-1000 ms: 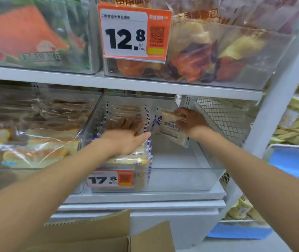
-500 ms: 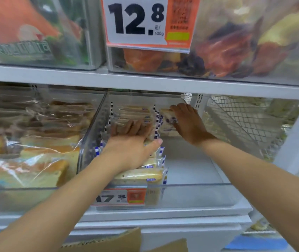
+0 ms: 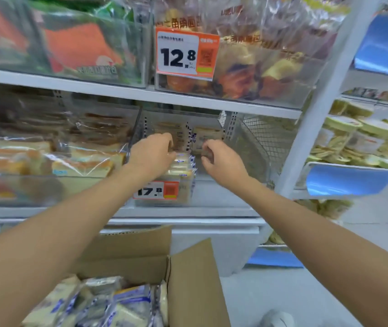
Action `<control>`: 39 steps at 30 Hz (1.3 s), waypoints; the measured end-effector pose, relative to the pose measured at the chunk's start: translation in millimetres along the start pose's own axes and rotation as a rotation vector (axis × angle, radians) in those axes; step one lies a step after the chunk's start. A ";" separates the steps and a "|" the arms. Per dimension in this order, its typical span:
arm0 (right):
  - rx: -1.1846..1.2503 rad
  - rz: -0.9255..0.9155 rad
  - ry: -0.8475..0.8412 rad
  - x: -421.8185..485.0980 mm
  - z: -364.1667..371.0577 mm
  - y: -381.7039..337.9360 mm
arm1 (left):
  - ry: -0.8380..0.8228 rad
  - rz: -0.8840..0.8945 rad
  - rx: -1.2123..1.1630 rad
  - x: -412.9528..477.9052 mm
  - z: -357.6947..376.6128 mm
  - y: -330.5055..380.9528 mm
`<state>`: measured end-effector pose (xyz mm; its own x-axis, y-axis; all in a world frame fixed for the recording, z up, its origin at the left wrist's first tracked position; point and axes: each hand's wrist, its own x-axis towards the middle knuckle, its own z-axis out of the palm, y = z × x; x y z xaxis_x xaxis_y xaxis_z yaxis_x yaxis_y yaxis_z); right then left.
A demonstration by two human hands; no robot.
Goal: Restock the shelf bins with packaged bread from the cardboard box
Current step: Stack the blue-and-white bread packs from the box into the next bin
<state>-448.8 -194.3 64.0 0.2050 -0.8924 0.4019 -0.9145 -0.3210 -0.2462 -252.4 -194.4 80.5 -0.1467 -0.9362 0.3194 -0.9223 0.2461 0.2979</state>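
L hand [image 3: 151,156]: fingers bent over bread packs [image 3: 182,165] in clear bin [image 3: 214,199], touching; grip or not, can't tell.
R hand [image 3: 221,159]: loosely curled, empty, just by back pack [image 3: 206,138].
Box [image 3: 188,279]: open, down low, bread [image 3: 108,300] inside.
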 end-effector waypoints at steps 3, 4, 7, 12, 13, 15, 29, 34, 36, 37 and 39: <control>0.042 -0.024 -0.020 -35.8 -1.3 -36.2 | -0.040 -0.032 -0.029 -45.8 -9.0 -7.9; 0.056 -0.023 -0.040 -47.9 2.1 -48.5 | -0.056 -0.062 -0.054 -62.6 -11.0 -13.3; 0.140 0.004 -0.123 -85.3 25.7 -79.8 | -0.140 -0.149 -0.110 -119.1 -5.5 -48.9; 0.219 0.029 -0.426 -142.7 113.8 -105.1 | -0.408 -0.373 -0.161 -216.2 27.8 -146.1; 0.226 0.040 -0.508 -153.7 135.5 -105.8 | -0.440 -0.406 -0.164 -231.8 35.0 -162.4; 0.245 0.067 -0.651 -174.5 178.6 -106.2 | -0.470 -0.468 -0.193 -257.9 50.3 -190.0; 0.199 0.289 -0.957 -215.1 314.0 -107.8 | -0.327 -0.748 -0.579 -328.0 95.3 -250.9; 0.491 0.054 -0.912 -152.6 250.9 -150.9 | -0.278 -0.653 -0.595 -309.4 83.9 -236.6; 0.644 -0.012 -0.937 -140.3 237.9 -177.5 | -0.405 -0.608 -0.593 -304.1 82.6 -230.7; 0.701 -0.019 -0.945 -137.8 237.6 -188.9 | -0.416 -0.621 -0.623 -303.5 81.4 -233.4; 0.730 -0.017 -0.917 -135.7 244.1 -203.8 | -0.342 -0.675 -0.676 -308.0 74.4 -251.2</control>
<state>-205.1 -85.2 -155.6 0.6627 -0.6850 -0.3026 -0.5530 -0.1751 -0.8146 -2.2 13.4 -159.6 0.1378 -0.9278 -0.3468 -0.4707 -0.3694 0.8012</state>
